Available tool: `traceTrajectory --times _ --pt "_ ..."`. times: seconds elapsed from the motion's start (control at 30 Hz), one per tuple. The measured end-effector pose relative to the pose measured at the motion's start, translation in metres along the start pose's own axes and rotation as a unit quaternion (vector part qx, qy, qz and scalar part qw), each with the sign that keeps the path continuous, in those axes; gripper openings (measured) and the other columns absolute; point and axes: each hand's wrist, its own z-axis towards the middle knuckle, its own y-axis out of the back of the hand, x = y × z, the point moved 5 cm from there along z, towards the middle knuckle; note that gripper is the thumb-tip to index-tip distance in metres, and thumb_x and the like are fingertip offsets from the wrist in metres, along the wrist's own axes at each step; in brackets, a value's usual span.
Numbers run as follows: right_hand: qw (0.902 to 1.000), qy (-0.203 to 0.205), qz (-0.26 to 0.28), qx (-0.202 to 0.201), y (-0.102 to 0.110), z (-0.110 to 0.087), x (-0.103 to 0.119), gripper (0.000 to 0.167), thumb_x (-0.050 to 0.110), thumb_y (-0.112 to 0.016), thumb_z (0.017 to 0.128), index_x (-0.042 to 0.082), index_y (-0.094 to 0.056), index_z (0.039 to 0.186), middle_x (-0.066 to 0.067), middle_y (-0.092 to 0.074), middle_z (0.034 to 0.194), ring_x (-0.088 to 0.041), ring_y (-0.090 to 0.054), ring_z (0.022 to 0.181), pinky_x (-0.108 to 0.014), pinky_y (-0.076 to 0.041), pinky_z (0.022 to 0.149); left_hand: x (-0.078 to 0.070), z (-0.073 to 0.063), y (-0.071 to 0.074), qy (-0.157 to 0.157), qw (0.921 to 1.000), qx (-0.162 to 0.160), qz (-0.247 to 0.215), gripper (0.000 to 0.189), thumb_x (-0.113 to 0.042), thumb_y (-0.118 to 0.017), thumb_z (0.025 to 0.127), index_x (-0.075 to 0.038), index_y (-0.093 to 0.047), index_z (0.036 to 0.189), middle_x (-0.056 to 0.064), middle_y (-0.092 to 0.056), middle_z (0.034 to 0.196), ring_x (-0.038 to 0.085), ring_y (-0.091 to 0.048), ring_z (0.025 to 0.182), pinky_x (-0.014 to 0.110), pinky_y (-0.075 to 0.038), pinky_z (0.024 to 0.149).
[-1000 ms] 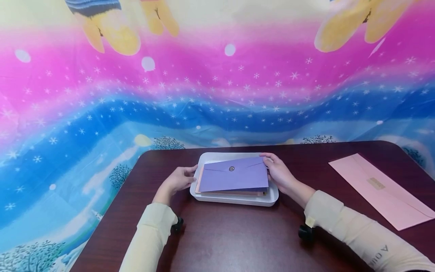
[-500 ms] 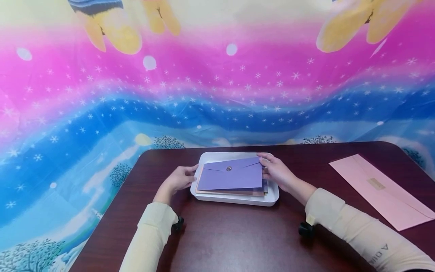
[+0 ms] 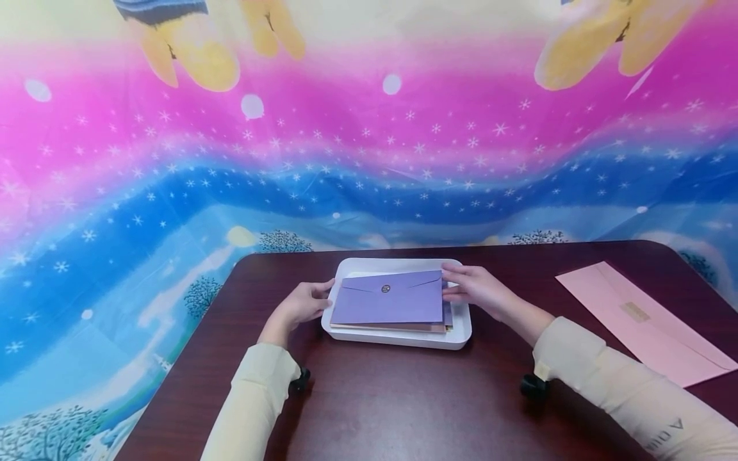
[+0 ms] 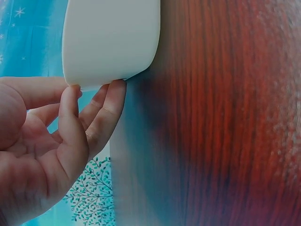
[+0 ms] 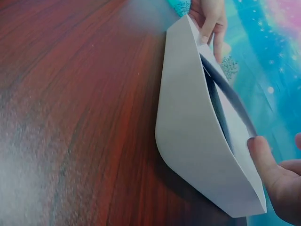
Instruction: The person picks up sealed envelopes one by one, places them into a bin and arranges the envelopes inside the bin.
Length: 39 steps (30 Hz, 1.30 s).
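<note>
A white tray [image 3: 398, 340] holds a stack of envelopes, with a purple envelope [image 3: 387, 301] bearing a small round seal on top. My left hand [image 3: 301, 303] holds the tray's left end; in the left wrist view its fingertips [image 4: 70, 92] meet the rim and outer wall. At the tray's right end is my right hand [image 3: 481, 289], its fingers fairly straight and touching the purple envelope's right edge. In the right wrist view the envelope looks bowed above the tray, with one fingertip [image 5: 256, 143] at its edge. The lower envelopes are mostly hidden.
A long pink envelope [image 3: 637, 314] with a gold label lies slantwise on the dark wooden table [image 3: 392, 403], to the right. Behind the table hangs a colourful patterned cloth [image 3: 369, 160].
The purple envelope has shifted left and lower onto the stack. My right hand has loosened its hold and drawn back slightly to the right. My left hand has stayed in place.
</note>
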Motion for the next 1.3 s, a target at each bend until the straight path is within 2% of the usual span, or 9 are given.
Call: traceTrajectory --times 0.2,0.57,0.77,1.03,1.3 --pt "0.9995 0.02 -0.009 0.022 0.005 -0.006 0.003 0.057 0.013 -0.043 0.111 -0.014 -0.021 0.157 -0.038 -0.028 0.156 -0.045 -0.052 0.13 -0.045 -0.049 0.101 -0.003 0.0 0.001 0.0 1.0 -0.003 0.002 0.056 0.003 -0.062 0.099 -0.007 -0.047 0.153 0.027 -0.059 0.137 0.02 -0.063 0.102 0.028 -0.056 0.079" --pt "0.998 0.043 -0.034 0.032 0.01 -0.011 0.003 0.058 0.013 -0.045 0.11 -0.015 -0.024 0.155 -0.039 -0.033 0.153 -0.044 -0.058 0.125 -0.045 -0.051 0.099 -0.003 0.0 0.0 0.007 1.0 -0.003 0.003 0.057 0.001 -0.062 0.1 -0.009 -0.047 0.153 0.026 -0.059 0.137 0.023 -0.063 0.107 0.03 -0.057 0.083" --pt "0.9964 0.06 -0.045 0.04 0.013 -0.013 0.013 0.055 0.013 -0.044 0.11 -0.012 -0.028 0.156 -0.036 -0.04 0.151 -0.046 -0.056 0.125 -0.046 -0.051 0.1 -0.003 0.0 -0.001 0.011 0.9999 -0.004 0.004 0.057 0.001 -0.062 0.1 -0.009 -0.047 0.154 0.025 -0.06 0.137 0.023 -0.063 0.108 0.031 -0.057 0.085" --pt "0.9905 0.106 -0.081 0.034 0.023 -0.027 0.043 0.051 0.016 -0.05 0.109 -0.009 -0.041 0.152 -0.034 -0.053 0.141 -0.04 -0.064 0.117 -0.042 -0.054 0.096 0.0 -0.001 0.0 0.009 0.9999 -0.004 0.002 0.057 0.001 -0.063 0.1 -0.008 -0.046 0.154 0.026 -0.06 0.137 0.024 -0.063 0.11 0.032 -0.057 0.086" --pt "0.9824 0.14 -0.123 0.017 0.045 -0.048 0.044 0.045 0.011 -0.052 0.108 -0.014 -0.046 0.145 -0.034 -0.062 0.129 -0.021 -0.071 0.1 -0.035 -0.058 0.088 0.002 0.0 0.0 0.009 0.9999 -0.005 0.006 0.057 0.001 -0.062 0.1 -0.009 -0.045 0.154 0.026 -0.06 0.138 0.024 -0.063 0.11 0.032 -0.057 0.085"
